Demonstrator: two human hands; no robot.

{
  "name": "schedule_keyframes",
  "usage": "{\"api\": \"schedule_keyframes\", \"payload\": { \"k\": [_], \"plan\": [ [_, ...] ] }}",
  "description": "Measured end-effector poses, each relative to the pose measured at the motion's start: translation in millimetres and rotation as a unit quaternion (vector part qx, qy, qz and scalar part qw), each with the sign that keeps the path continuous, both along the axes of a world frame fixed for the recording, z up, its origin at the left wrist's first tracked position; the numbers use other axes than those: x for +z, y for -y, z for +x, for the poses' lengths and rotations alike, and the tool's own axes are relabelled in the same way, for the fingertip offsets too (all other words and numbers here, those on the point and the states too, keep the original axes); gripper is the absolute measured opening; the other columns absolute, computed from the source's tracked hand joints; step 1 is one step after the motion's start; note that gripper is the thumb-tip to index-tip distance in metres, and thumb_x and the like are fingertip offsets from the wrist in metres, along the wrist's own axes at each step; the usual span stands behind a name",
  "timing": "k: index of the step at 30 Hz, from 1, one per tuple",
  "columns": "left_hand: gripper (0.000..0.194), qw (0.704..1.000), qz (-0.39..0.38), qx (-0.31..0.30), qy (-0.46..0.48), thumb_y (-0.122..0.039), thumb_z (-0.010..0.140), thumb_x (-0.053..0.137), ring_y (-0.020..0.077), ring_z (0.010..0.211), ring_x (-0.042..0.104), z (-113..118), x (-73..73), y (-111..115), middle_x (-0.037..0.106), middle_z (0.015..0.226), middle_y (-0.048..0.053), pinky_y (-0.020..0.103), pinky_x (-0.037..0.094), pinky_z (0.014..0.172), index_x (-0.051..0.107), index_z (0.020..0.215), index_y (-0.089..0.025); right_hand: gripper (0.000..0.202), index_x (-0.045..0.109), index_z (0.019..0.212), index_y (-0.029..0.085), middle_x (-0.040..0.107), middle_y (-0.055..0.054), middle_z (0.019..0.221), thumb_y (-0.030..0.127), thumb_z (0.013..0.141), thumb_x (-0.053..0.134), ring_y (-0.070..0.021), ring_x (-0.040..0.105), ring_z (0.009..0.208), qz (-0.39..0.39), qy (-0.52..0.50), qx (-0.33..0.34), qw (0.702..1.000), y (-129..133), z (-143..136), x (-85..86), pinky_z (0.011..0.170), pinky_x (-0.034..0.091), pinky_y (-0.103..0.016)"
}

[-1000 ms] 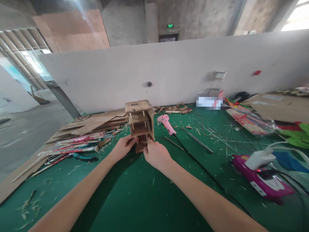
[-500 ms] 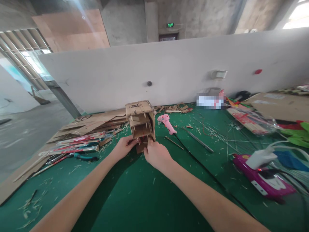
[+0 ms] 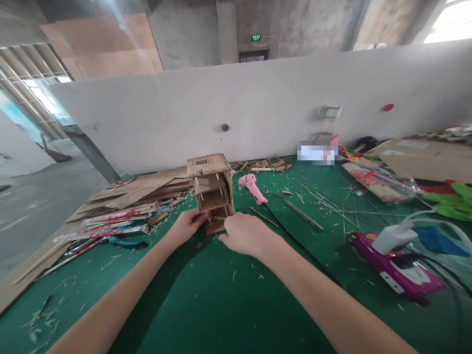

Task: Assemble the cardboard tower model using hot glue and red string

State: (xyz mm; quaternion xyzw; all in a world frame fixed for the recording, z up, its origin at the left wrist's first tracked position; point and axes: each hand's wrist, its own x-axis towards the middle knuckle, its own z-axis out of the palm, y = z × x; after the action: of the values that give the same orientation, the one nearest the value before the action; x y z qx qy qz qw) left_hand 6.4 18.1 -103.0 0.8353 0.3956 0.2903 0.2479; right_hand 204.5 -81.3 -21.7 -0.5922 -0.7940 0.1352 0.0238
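A small cardboard structure (image 3: 207,166) with open shelves and thin stick supports stands upright on the green table (image 3: 206,305). My left hand (image 3: 187,226) is at its lower left corner, thumb and fingers closed on the lower edge. At the lower right side is my right hand (image 3: 243,233), its fingers curled in against the structure; what they hold, if anything, is hidden. A pink glue gun (image 3: 254,189) lies just right of the structure, its black cable running toward the lower right.
Flat cardboard (image 3: 147,184), packaged sticks (image 3: 118,216) and teal-handled pliers (image 3: 127,243) lie left. A metal rod (image 3: 302,212), a magenta power strip (image 3: 398,270) and plastic packets (image 3: 372,182) lie right. A white partition (image 3: 165,118) stands behind.
My right hand has shifted slightly at the structure's lower right, and its fingers have drawn back from the bottom opening. The whole view has moved a little. My left hand stays at the lower left.
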Motion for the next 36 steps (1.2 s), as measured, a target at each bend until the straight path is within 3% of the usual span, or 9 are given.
{"api": "schedule_keyframes", "payload": {
  "k": [3, 6, 9, 13, 17, 22, 26, 30, 36],
  "plan": [
    [0.037, 1.000, -0.006, -0.004, 0.008, -0.045, 0.091, 0.049, 0.0230, 0.087, 0.068, -0.8, -1.9, -1.3, 0.075, 0.092, 0.006, 0.029, 0.052, 0.077, 0.071, 0.092, -0.015, 0.026, 0.069, 0.088, 0.010, 0.068, -0.009, 0.065, 0.033, 0.086, 0.056, -0.0201, 0.066, 0.055, -0.158, 0.020, 0.016, 0.987, -0.8, 24.4, 30.6, 0.059, 0.050, -0.033],
    [0.037, 1.000, -0.007, -0.001, 0.005, -0.045, 0.090, 0.050, 0.0224, 0.083, 0.067, -2.6, -3.1, -2.2, 0.074, 0.087, 0.006, 0.028, 0.052, 0.073, 0.071, 0.088, -0.015, 0.029, 0.069, 0.086, 0.014, 0.068, -0.008, 0.067, 0.038, 0.088, 0.052, -0.0227, 0.067, 0.065, -0.117, 0.029, -0.046, 0.992, -9.7, 47.8, 38.1, 0.062, 0.049, -0.034],
    [0.038, 1.000, -0.009, 0.008, 0.005, -0.047, 0.089, 0.051, 0.0212, 0.074, 0.066, -3.5, -3.4, -2.7, 0.074, 0.080, 0.005, 0.026, 0.050, 0.063, 0.071, 0.086, -0.015, 0.035, 0.069, 0.091, 0.015, 0.070, -0.014, 0.085, 0.042, 0.091, 0.047, -0.0313, 0.068, 0.084, 0.054, 0.081, -0.168, 0.981, -22.6, 63.5, 26.0, 0.068, 0.047, -0.039],
    [0.038, 1.000, -0.014, 0.000, 0.010, -0.046, 0.089, 0.051, 0.0212, 0.077, 0.067, -2.7, -2.4, -3.0, 0.074, 0.084, 0.006, 0.027, 0.051, 0.067, 0.072, 0.087, -0.015, 0.041, 0.065, 0.100, 0.014, 0.069, -0.017, 0.092, 0.044, 0.096, 0.037, -0.0334, 0.066, 0.091, 0.116, 0.061, -0.279, 0.951, -40.0, 73.1, -0.7, 0.070, 0.046, -0.039],
    [0.038, 1.000, -0.015, -0.006, 0.014, -0.046, 0.089, 0.051, 0.0216, 0.080, 0.067, -3.0, -2.8, -3.4, 0.074, 0.085, 0.006, 0.028, 0.052, 0.072, 0.072, 0.087, -0.015, 0.039, 0.059, 0.109, 0.013, 0.067, -0.018, 0.106, 0.045, 0.095, 0.041, -0.0326, 0.060, 0.105, 0.167, 0.013, -0.260, 0.951, -54.9, 74.7, -29.8, 0.072, 0.045, -0.035],
    [0.040, 1.000, -0.021, -0.003, 0.009, -0.048, 0.089, 0.050, 0.0217, 0.077, 0.067, -4.7, -5.1, -3.4, 0.075, 0.084, 0.007, 0.028, 0.052, 0.067, 0.072, 0.088, -0.014, 0.026, 0.053, 0.114, 0.016, 0.068, -0.013, 0.106, 0.031, 0.096, 0.043, -0.0263, 0.062, 0.099, 0.192, -0.024, -0.233, 0.953, -66.5, 72.3, -54.7, 0.071, 0.040, -0.030],
    [0.040, 1.000, -0.022, -0.010, 0.005, -0.047, 0.090, 0.049, 0.0222, 0.081, 0.068, -5.1, -1.3, 0.3, 0.075, 0.089, 0.007, 0.028, 0.053, 0.070, 0.071, 0.091, -0.015, 0.021, 0.051, 0.110, 0.014, 0.069, -0.012, 0.095, 0.023, 0.093, 0.042, -0.0247, 0.064, 0.090, 0.195, -0.036, -0.235, 0.952, -66.8, 71.8, -57.6, 0.065, 0.038, -0.029],
    [0.038, 1.000, -0.009, -0.012, -0.015, -0.046, 0.091, 0.049, 0.0212, 0.076, 0.067, -6.4, 5.0, 5.3, 0.075, 0.085, 0.006, 0.028, 0.052, 0.065, 0.072, 0.092, -0.016, 0.023, 0.047, 0.109, 0.012, 0.068, -0.014, 0.094, 0.023, 0.088, 0.047, -0.0257, 0.064, 0.087, 0.190, -0.113, -0.250, 0.943, -66.0, 74.3, -53.3, 0.066, 0.039, -0.029],
    [0.037, 0.998, 0.033, -0.007, -0.052, -0.045, 0.092, 0.047, 0.0207, 0.074, 0.064, -9.3, 12.0, 7.6, 0.072, 0.083, 0.006, 0.028, 0.050, 0.066, 0.072, 0.089, -0.017, 0.032, 0.046, 0.103, 0.017, 0.064, -0.010, 0.090, 0.034, 0.079, 0.057, -0.0216, 0.061, 0.076, 0.146, -0.298, -0.348, 0.877, -64.7, 84.3, -35.6, 0.060, 0.043, -0.027]
  ]
}}
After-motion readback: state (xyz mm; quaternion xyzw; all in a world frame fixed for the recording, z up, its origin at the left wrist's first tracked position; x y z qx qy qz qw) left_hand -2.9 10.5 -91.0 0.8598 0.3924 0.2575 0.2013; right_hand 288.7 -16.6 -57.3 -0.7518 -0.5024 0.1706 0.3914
